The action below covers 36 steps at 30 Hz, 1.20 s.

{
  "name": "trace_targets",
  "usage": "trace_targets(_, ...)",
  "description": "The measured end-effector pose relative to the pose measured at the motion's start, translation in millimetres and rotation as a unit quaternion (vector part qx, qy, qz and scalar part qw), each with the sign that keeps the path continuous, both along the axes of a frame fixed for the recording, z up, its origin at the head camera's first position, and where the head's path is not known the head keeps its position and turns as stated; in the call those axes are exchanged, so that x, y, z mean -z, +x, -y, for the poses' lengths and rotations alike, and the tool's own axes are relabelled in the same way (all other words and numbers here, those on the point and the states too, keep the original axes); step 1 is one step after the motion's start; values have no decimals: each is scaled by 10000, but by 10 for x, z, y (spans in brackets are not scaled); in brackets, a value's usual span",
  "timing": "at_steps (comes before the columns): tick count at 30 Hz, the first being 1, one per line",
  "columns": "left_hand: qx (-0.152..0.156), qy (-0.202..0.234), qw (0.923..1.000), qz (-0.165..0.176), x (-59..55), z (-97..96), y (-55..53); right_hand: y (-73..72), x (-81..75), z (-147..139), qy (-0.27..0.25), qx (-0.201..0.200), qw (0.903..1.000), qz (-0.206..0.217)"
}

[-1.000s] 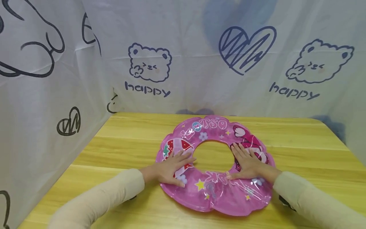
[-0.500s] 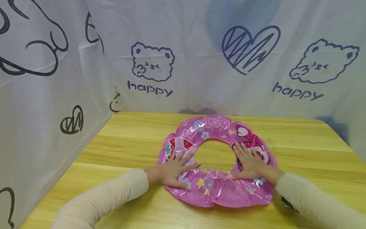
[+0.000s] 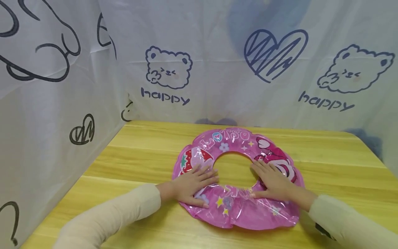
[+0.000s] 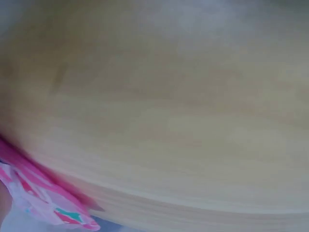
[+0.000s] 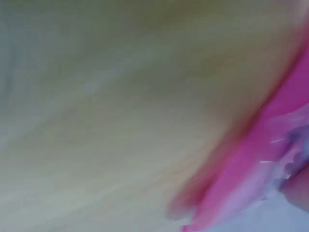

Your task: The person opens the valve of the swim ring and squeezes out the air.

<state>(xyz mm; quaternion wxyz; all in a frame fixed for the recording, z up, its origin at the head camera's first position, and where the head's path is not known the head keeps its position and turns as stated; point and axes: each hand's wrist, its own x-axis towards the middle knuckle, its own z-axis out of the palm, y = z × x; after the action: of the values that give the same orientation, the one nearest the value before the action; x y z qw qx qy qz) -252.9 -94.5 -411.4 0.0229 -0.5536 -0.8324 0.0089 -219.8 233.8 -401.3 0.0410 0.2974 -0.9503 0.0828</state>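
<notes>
A pink inflatable swim ring [image 3: 252, 212] lies on the wooden table, printed with a strawberry, stars, flowers and letters. Its near side looks soft and wrinkled. My left hand [image 3: 194, 185] rests on the ring's left side with fingers spread. On the ring's right side, my right hand [image 3: 273, 181] lies with straight fingers that reach the inner edge. Only a bit of the ring [image 4: 43, 193] shows at the lower left of the left wrist view. The right wrist view is blurred and shows the ring's pink edge [image 5: 241, 169] with part of the hand.
The yellow wood-grain table [image 3: 124, 152] stretches around the ring. White cloth [image 3: 214, 83] with drawn bears, hearts and the word "happy" hangs behind it. More of this cloth [image 3: 46, 114] hangs along the left side.
Over the last second my left hand has shifted slightly on the ring and its fingers spread. The ring's near edge has changed shape a little. Lately my right hand has moved slightly.
</notes>
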Motion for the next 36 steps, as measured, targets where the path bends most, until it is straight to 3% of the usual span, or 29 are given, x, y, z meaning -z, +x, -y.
trace_targets(2, 244, 186, 9991, 302, -29, -18, 20, 95, -36, 58, -508, -449, 9977, -85)
trace_targets(5, 435, 377, 9949, 830, -70, -62, 78, 284, -47, 155, -1078, -884, 9894, 408)
trace_targets(8, 314, 329, 9932, 1069, -86, -96, 162, 448, 7, 246, -1315, -1057, 9791, 1137)
trace_targets(10, 169, 149, 9937, 1098, -86, -123, 216, 511, 53, 288, -1253, -1122, 9767, 1333)
trace_targets(16, -316, -337, 9916, 1207, -66, -184, 351, 559, 157, 382, -945, -1344, 9815, 982)
trace_targets(21, -772, -173, 9904, 1136, -47, -265, 456, 597, 210, 441, -605, -1435, 9873, 300)
trace_targets(25, -1145, -11, 9858, 1229, -64, -329, 526, 632, 210, 475, -364, -1311, 9907, 98)
trace_targets(32, -1279, -291, 9898, 551, -53, -362, 588, 637, 186, 470, 249, -1380, 9891, -438)
trace_targets(36, -1238, -508, 9900, 435, -53, -345, 580, 607, 141, 418, 121, -1485, 9888, -14)
